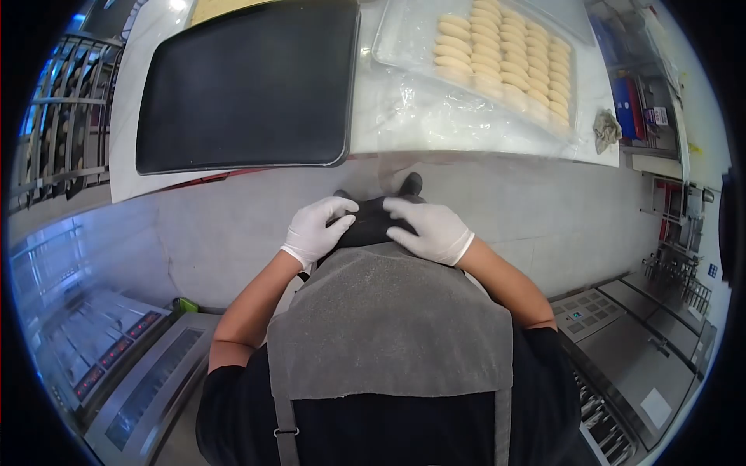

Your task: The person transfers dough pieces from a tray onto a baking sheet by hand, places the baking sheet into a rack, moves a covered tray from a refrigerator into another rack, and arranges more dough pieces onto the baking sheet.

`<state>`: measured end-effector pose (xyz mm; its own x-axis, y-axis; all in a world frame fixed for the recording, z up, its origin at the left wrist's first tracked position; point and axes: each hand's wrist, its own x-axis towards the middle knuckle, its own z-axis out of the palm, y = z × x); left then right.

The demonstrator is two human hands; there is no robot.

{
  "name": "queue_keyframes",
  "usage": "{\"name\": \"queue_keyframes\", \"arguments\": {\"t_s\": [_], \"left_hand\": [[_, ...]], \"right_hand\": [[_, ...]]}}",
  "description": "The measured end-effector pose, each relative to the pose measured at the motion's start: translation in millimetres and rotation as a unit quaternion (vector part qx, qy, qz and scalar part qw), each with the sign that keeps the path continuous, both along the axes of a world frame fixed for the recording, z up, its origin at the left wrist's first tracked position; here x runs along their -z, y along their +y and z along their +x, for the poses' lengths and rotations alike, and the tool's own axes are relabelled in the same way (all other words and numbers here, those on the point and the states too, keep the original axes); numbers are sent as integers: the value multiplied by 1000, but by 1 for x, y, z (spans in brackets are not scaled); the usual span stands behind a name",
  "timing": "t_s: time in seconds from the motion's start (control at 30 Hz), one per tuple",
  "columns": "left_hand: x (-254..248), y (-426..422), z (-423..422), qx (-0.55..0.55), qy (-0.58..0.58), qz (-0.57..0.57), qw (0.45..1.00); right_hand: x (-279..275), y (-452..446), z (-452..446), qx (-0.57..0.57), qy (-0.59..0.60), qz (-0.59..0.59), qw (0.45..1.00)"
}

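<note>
My left hand (315, 229), in a white glove, is at the front of my waist with its thumb and fingers apart. Nothing shows in it. My right hand (432, 231), gloved the same way, is opposite it, with its thumb apart from slightly blurred fingers and no object visible. Both hands are nearest the lower front of my grey apron (388, 318) and the dark cloth (365, 224) between them. Whether the fingertips touch the cloth, I cannot tell. Beyond them, a black baking tray (249, 89) lies on the white table (381, 128).
Rows of pale oval dough pieces (505, 50) sit in a translucent tray (383, 43), partly under clear plastic. A crumpled cloth (606, 130) lies at the table's right corner. A metal rack (74, 101) stands left; equipment with red displays (116, 353) is behind left.
</note>
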<state>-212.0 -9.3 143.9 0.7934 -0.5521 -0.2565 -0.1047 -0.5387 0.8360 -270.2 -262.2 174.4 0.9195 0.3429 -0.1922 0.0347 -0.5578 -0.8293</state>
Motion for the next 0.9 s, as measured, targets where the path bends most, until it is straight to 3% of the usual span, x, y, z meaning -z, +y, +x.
{"name": "queue_keyframes", "arguments": {"t_s": [0.1,0.17,0.27,0.3,0.37,0.43,0.5,0.57,0.6,0.67,0.73,0.83,0.9], "left_hand": [[-12,15,11,48,98,99,989],[-2,31,6,37,101,67,992],[11,64,-8,27,134,-5,991],[11,74,-11,40,159,-8,986],[13,88,-21,-1,329,32,944],[-4,81,-19,48,265,82,959],[-6,82,-17,90,200,130,967],[10,97,-11,56,305,82,947],[18,102,-6,38,358,58,931],[27,98,7,24,349,10,937],[33,93,21,-12,339,-76,937],[14,45,47,23,288,0,957],[11,5,60,158,166,58,972]], "right_hand": [[-3,-16,3,36,79,14,996],[3,-28,2,59,115,20,991],[35,-43,0,189,163,219,943],[34,-44,4,195,150,216,945],[31,-35,12,90,-7,135,987],[38,-17,14,-8,-139,95,986],[44,-6,14,-13,-131,70,989],[46,-5,20,-21,-119,45,992],[45,-6,24,-8,-81,47,996],[44,-9,29,16,-3,55,998],[47,-16,35,48,-5,57,997],[47,-25,41,109,-2,68,992],[43,-38,41,206,27,115,971]]}}
